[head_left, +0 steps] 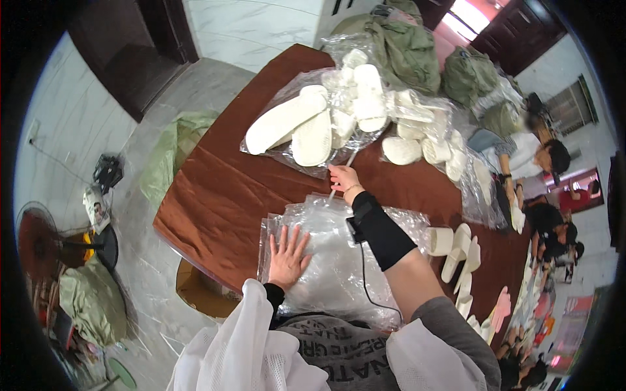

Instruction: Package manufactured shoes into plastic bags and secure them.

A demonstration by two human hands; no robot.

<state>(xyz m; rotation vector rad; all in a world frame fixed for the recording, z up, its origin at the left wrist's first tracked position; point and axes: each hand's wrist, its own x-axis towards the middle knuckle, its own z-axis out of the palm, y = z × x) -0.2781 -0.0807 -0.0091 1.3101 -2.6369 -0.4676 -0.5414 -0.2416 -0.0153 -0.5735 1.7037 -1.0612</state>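
Note:
My left hand [287, 259] lies flat with fingers spread on a stack of clear plastic bags [326, 260] at the near edge of the table. Beyond the bags' far edge, my right hand [343, 181] is closed round a thin white stick-like strip [352, 158], which shows on both sides of the fingers. Just past that hand, cream slippers [312, 140] lie in clear plastic packing. To the right of the bags, several loose cream slippers [456, 251] stand along the table.
A brown cloth [215, 189] covers the long table. More bagged slippers [424, 130] are heaped at its far side, with green sacks [404, 55] behind. A cardboard box [199, 293] sits under the left edge; a fan [39, 241] stands far left. Other people [525, 153] work along the right.

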